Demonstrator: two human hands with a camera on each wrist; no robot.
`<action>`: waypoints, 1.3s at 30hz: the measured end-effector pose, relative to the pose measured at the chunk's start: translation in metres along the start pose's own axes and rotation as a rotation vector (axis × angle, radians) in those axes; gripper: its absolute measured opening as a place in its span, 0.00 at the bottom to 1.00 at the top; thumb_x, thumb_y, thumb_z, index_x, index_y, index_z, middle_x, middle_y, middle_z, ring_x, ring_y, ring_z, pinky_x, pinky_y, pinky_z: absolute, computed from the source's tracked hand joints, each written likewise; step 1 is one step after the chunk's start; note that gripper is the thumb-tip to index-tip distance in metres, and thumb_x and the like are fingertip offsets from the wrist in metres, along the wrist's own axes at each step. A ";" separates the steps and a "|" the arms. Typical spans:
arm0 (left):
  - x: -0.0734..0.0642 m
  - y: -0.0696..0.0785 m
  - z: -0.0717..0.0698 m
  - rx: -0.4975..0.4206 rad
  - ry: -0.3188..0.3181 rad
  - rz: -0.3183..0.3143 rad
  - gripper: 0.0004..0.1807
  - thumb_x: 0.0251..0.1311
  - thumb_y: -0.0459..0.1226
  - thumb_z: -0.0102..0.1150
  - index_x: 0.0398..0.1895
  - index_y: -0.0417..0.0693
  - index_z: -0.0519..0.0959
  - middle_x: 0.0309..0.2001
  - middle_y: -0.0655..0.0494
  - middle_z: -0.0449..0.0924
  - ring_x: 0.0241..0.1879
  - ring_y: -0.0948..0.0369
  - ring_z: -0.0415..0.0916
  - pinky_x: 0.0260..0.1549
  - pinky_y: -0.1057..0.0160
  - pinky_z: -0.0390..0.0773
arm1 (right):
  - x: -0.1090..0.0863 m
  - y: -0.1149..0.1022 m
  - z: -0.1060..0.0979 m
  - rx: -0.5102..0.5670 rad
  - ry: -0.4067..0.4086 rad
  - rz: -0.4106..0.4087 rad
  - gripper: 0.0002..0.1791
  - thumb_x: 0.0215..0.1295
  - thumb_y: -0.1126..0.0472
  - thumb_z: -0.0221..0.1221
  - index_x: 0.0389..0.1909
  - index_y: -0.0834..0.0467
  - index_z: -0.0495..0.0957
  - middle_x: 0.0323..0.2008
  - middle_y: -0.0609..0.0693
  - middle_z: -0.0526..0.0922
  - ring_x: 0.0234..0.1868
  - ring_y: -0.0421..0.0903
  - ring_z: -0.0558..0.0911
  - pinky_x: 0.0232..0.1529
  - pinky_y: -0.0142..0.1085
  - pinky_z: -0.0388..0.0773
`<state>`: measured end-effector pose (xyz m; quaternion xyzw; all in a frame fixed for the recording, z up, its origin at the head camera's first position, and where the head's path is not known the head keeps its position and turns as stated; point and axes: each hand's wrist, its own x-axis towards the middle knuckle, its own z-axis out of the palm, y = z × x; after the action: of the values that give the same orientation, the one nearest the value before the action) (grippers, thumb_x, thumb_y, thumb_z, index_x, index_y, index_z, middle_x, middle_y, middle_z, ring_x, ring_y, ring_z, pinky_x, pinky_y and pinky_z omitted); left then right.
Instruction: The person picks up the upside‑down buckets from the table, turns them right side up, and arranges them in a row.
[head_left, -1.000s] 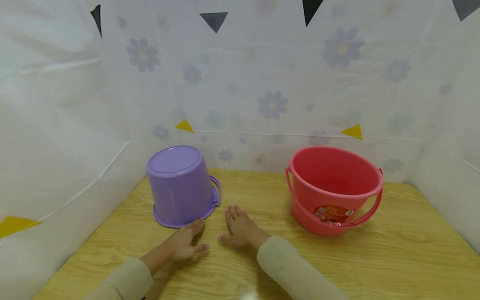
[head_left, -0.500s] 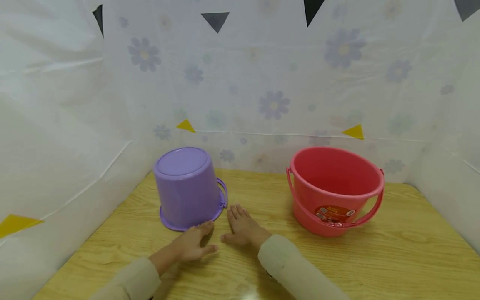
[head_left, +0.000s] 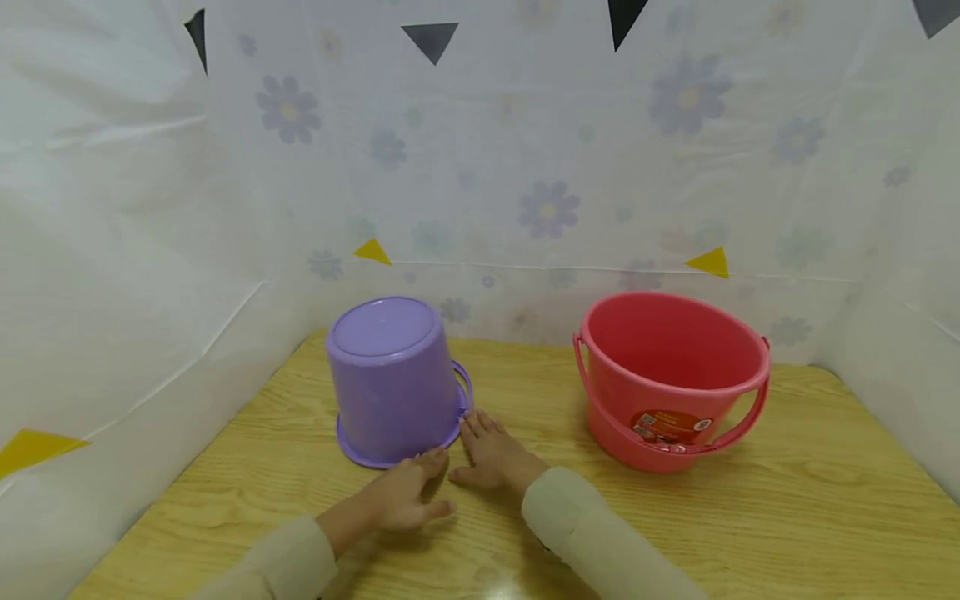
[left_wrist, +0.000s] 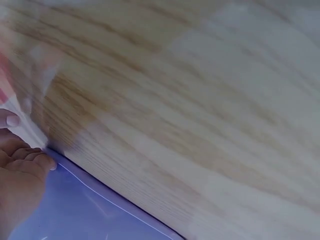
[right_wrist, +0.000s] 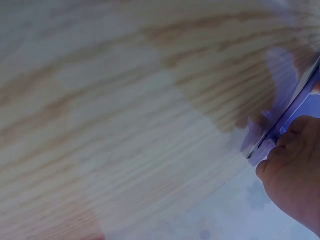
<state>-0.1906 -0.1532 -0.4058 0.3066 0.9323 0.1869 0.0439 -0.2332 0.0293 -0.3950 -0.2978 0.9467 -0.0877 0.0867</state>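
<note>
A purple bucket [head_left: 393,392] stands upside down on the wooden table, its base facing up and its handle [head_left: 464,385] at the right side. My left hand [head_left: 405,493] lies low at the bucket's front rim, fingers extended and fingertips at the rim. In the left wrist view that hand [left_wrist: 22,175] rests against the purple rim [left_wrist: 95,187]. My right hand [head_left: 491,454] has straight fingers, their tips right at the rim near the handle. The right wrist view shows the hand [right_wrist: 295,165] beside the purple rim [right_wrist: 290,111].
A red bucket [head_left: 667,400] with a label stands upright at the right, its handle hanging down in front. The wooden table [head_left: 810,483] is enclosed by white sheets [head_left: 480,167] with a flower print. Yellow triangles [head_left: 707,262] mark the sheets' lower part.
The purple bucket has slid to the right and slightly toward me. My left hand has moved right along with it, while the right hand has shifted only a little. The red bucket has stayed put.
</note>
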 end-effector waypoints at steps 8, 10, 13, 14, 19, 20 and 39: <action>0.001 0.010 0.004 -0.027 -0.027 0.005 0.42 0.60 0.53 0.50 0.64 0.26 0.59 0.67 0.31 0.57 0.68 0.42 0.55 0.66 0.44 0.57 | -0.006 0.006 -0.003 -0.036 -0.009 0.010 0.42 0.62 0.43 0.54 0.69 0.66 0.55 0.71 0.61 0.52 0.73 0.57 0.49 0.73 0.47 0.48; 0.000 0.011 0.006 -0.034 -0.024 0.017 0.40 0.61 0.52 0.49 0.64 0.26 0.59 0.67 0.32 0.56 0.68 0.42 0.54 0.66 0.44 0.56 | -0.007 0.008 -0.004 -0.041 -0.015 0.005 0.42 0.63 0.42 0.54 0.68 0.65 0.55 0.71 0.61 0.52 0.73 0.57 0.49 0.72 0.48 0.48; -0.004 0.011 0.009 -0.020 0.005 0.051 0.36 0.63 0.49 0.48 0.63 0.27 0.61 0.67 0.33 0.57 0.68 0.42 0.55 0.65 0.44 0.57 | -0.009 0.013 -0.004 -0.051 -0.019 0.005 0.41 0.63 0.42 0.54 0.68 0.64 0.56 0.71 0.59 0.53 0.73 0.56 0.49 0.72 0.48 0.48; -0.007 0.010 0.010 -0.003 0.020 0.068 0.35 0.63 0.48 0.48 0.63 0.27 0.62 0.66 0.33 0.59 0.67 0.42 0.56 0.64 0.44 0.59 | -0.010 0.015 -0.004 -0.052 -0.016 0.005 0.41 0.63 0.43 0.54 0.68 0.64 0.57 0.71 0.59 0.53 0.73 0.56 0.49 0.72 0.48 0.48; -0.024 0.003 0.011 0.074 0.077 0.103 0.31 0.64 0.46 0.49 0.61 0.29 0.66 0.64 0.35 0.64 0.64 0.41 0.62 0.60 0.45 0.66 | -0.014 0.023 -0.004 -0.072 0.003 0.006 0.39 0.62 0.44 0.54 0.67 0.64 0.59 0.71 0.58 0.56 0.73 0.56 0.50 0.72 0.47 0.49; -0.027 0.001 0.011 0.085 0.090 0.106 0.31 0.64 0.46 0.50 0.61 0.29 0.66 0.64 0.36 0.65 0.63 0.41 0.63 0.59 0.45 0.66 | -0.014 0.025 -0.004 -0.074 0.003 0.008 0.39 0.62 0.43 0.54 0.67 0.63 0.59 0.70 0.58 0.56 0.73 0.56 0.50 0.72 0.47 0.49; -0.048 -0.056 -0.005 0.270 0.289 0.105 0.24 0.59 0.40 0.57 0.52 0.29 0.74 0.54 0.35 0.75 0.53 0.39 0.72 0.52 0.43 0.72 | -0.025 0.059 -0.003 -0.070 -0.013 0.026 0.39 0.63 0.42 0.53 0.68 0.62 0.58 0.71 0.57 0.55 0.73 0.55 0.50 0.72 0.48 0.48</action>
<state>-0.1845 -0.2245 -0.4241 0.3282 0.9281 0.1043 -0.1415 -0.2459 0.0917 -0.4023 -0.2889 0.9523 -0.0515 0.0833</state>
